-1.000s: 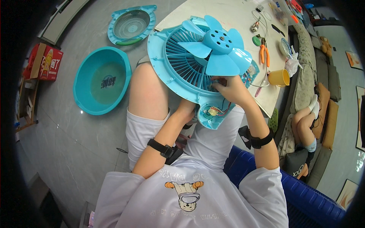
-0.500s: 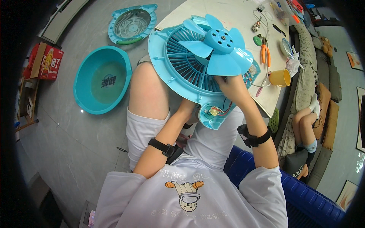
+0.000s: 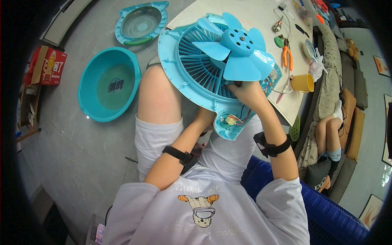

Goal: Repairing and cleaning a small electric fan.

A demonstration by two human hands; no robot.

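Note:
A light-blue electric fan housing [image 3: 171, 67], with a round slatted grille, lies tilted over my lap and the table's near edge. Its blue fan blade wheel [image 3: 241, 45] stands up from the middle. My right hand [image 3: 250, 94] reaches in beneath the wheel's lower blades, its fingers bent round something dark that I cannot make out. Below the housing goes my left forearm [image 3: 202, 120]; the left hand's fingers are hidden behind the housing. At the housing's near end, a lobe holds a small yellowish electrical part [image 3: 231, 119] with red and dark wires.
On the white table [image 3: 281, 102] lie orange-handled pliers [image 3: 288, 57], a green round item [image 3: 278, 41], a black knife [image 3: 301, 30] and a yellow cup [image 3: 302, 83]. A teal basin [image 3: 83, 87] and a blue fan grille cover [image 3: 122, 28] are on the floor at left. Another person's legs [image 3: 328, 134] rest on the sofa.
The fan housing and blade wheel have shifted very slightly, with the wheel a little to the right. My right hand stays beneath the blades; my left forearm has moved slightly right.

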